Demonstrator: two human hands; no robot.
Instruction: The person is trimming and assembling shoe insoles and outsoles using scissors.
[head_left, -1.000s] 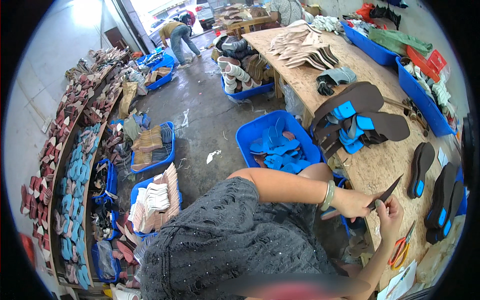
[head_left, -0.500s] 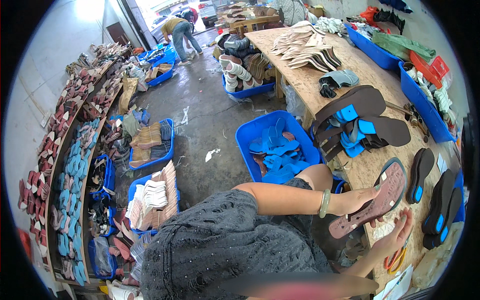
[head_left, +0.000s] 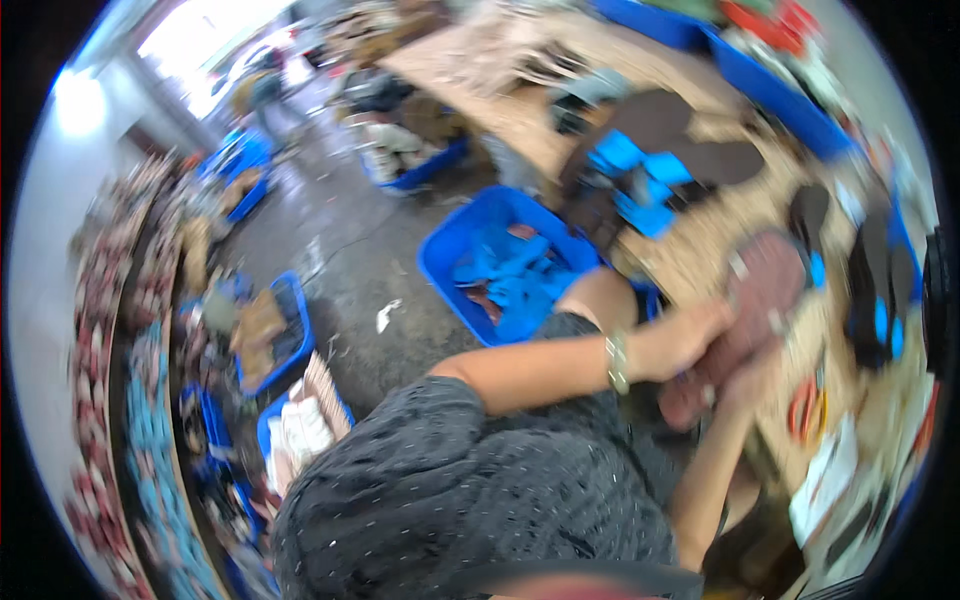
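Note:
A reddish-brown sandal insole (head_left: pixel 768 268) with pale patches and a dark rim is tilted above the near edge of the wooden table. My left hand (head_left: pixel 688 342), with a pale bangle on its wrist, is closed on the insole's left side near the middle. Against its lower right edge lies my right hand (head_left: pixel 752 382); motion blur smears its fingers, and their grip is unclear. Orange-handled scissors (head_left: pixel 806 408) lie on the table to the right of that hand. Dark soles with blue patches (head_left: pixel 872 285) lie beyond the insole.
Large dark soles (head_left: pixel 665 140) and blue pieces are heaped on the wooden table (head_left: pixel 690 255). A blue tub (head_left: pixel 437 255) of blue pieces stands on the floor to its left. Racks of insoles (head_left: pixel 150 400) line the left wall. Far off, a person (head_left: pixel 262 95) bends over.
My right hand, earlier spread apart below the insole, now rests against its edge. The insole has turned more upright. My view has shifted, and the scene is blurred.

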